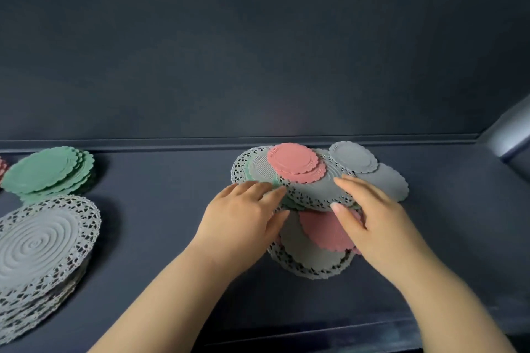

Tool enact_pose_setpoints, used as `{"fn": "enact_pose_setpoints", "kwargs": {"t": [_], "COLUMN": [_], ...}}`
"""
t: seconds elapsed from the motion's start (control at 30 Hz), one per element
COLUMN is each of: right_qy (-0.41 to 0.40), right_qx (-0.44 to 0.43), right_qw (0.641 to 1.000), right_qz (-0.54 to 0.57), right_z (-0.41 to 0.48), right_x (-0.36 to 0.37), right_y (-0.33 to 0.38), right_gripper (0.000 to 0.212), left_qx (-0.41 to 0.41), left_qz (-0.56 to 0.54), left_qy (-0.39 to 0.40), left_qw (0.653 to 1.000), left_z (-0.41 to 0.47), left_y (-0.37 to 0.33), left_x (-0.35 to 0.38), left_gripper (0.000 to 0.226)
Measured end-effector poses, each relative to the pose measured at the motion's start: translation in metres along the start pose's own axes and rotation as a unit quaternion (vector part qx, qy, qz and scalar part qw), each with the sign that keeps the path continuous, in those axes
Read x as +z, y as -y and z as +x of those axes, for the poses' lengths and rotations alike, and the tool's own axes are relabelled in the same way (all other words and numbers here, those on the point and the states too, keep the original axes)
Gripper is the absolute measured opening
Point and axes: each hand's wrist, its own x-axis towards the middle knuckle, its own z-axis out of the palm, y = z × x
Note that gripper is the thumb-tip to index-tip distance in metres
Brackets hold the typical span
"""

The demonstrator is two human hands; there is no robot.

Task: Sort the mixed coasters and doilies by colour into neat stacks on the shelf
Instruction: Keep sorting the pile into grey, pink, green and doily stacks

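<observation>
A mixed pile of coasters and doilies (pixel 315 195) lies in the middle of the dark shelf (pixel 172 180): pink coasters (pixel 292 159) on top at the back, grey coasters (pixel 354 156) at the right, a pink coaster (pixel 324 229) at the front, grey lace doilies (pixel 312 269) underneath. My left hand (pixel 243 215) rests on the pile's left side with fingers straight. My right hand (pixel 370 218) lies on the pile's right side, fingers extended over a grey doily. Neither hand grips anything that I can see.
At the left stands a stack of green coasters (pixel 48 172). In front of it sits a stack of grey lace doilies (pixel 37 243). A sliver of pink coasters (pixel 2 166) shows at the left edge. The shelf's back wall (pixel 258 51) rises behind.
</observation>
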Motion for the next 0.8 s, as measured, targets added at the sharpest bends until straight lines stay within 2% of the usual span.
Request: {"fn": "enact_pose_setpoints", "kwargs": {"t": [0.3, 0.53, 0.67, 0.8], "right_qy": [0.083, 0.173, 0.234, 0.209], "right_qx": [-0.102, -0.192, -0.184, -0.218], "right_qw": [0.991, 0.966, 0.954, 0.946], "right_qz": [0.012, 0.015, -0.036, -0.117], "right_z": [0.063, 0.117, 0.138, 0.141], "right_x": [-0.040, -0.004, 0.024, 0.020], "right_y": [-0.053, -0.038, -0.029, -0.022], "right_gripper": [0.040, 0.042, 0.055, 0.044], "left_qx": [-0.062, -0.145, -0.205, -0.241], "left_qz": [0.029, 0.036, 0.039, 0.047], "left_qy": [0.023, 0.027, 0.023, 0.018], "left_qw": [0.997, 0.988, 0.978, 0.969], "left_z": [0.043, 0.022, 0.001, -0.008], "left_y": [-0.068, -0.091, -0.094, -0.095], "left_x": [0.016, 0.008, -0.002, -0.006], "left_gripper": [0.042, 0.037, 0.035, 0.032]}}
